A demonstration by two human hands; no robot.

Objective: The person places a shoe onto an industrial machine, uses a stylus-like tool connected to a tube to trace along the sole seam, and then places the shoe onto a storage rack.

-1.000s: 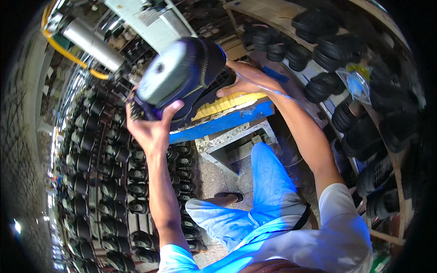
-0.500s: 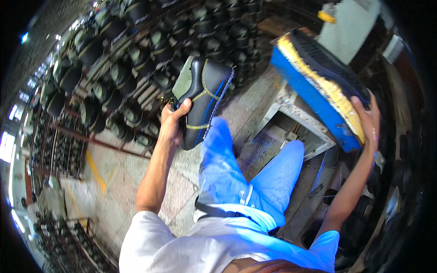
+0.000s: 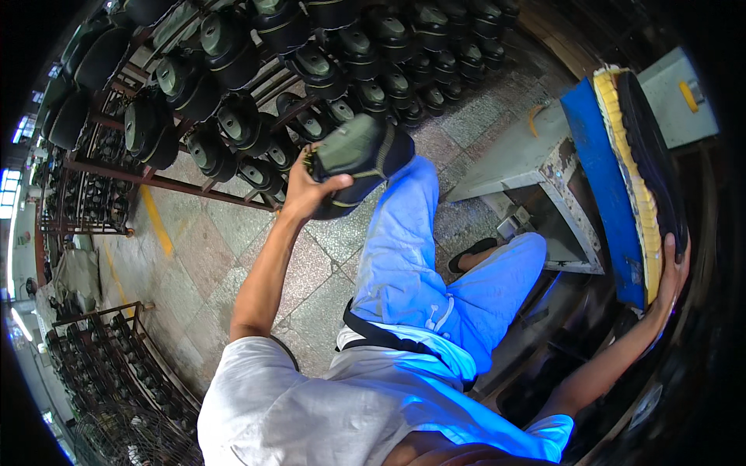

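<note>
My left hand is closed on a black shoe upper fitted over a green last, with yellow stitching on its side. The shoe upper tilts over my left knee, its green last face turned up. Far to the right, my right hand curls round the near end of a long black shoe sole. That sole lies along a ribbed yellow pad on a blue board. Part of the right hand's grip is hidden behind the sole.
Metal racks full of lasted black shoes stand ahead and to the left. Another shoe rack is at the lower left. A worn grey metal box frame stands before my right knee. The tiled floor has yellow lines.
The shoe upper in my left hand has turned, so its green last faces up instead of its side. My view has swung; the blue board and right hand appear farther right and lower.
</note>
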